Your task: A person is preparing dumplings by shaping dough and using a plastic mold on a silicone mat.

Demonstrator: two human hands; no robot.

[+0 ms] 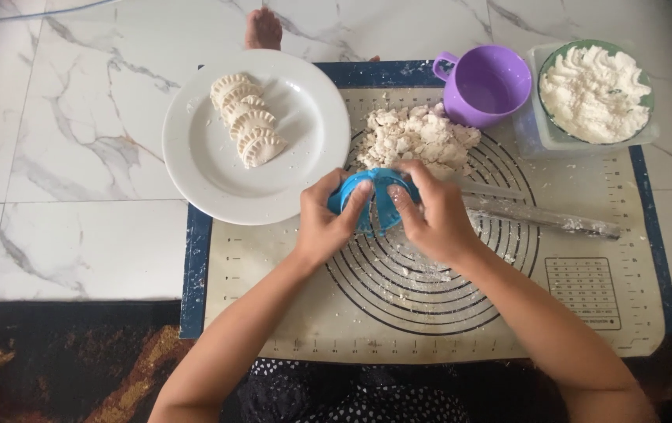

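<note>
1. Both hands meet over the middle of a baking mat, closed together on a blue plastic dumpling press (373,200). The left hand (328,223) wraps the press from its left side, thumb lying across the top. The right hand (434,219) grips it from the right, fingers curled over the rim.
2. The press sits directly between the two hands, equally near to each. It appears folded or nearly folded shut, with its fold line running roughly away from the person. Whether dough is inside cannot be told.
3. Just beyond the hands, almost touching the press, lies a crumbly heap of pale dough (418,139).
4. To the right of the right hand, a clear rolling pin (543,219) lies on the mat, its long axis running left to right and sloping slightly toward the person.
5. Beyond and left of the left hand stands a white plate (304,168) holding a short row of shaped, crimped dumplings (246,119), overlapping one another.
6. Beyond and right of the right hand sits a purple cup (486,84), and further right a green-rimmed bowl of white crumbly filling (594,92), resting in a clear tray.
7. Everything rests on a beige mat (586,329) printed with dark rings and edged in blue, laid on a white marble floor (77,157).
8. A bare foot (263,30) shows at the far edge, beyond the plate.
</note>
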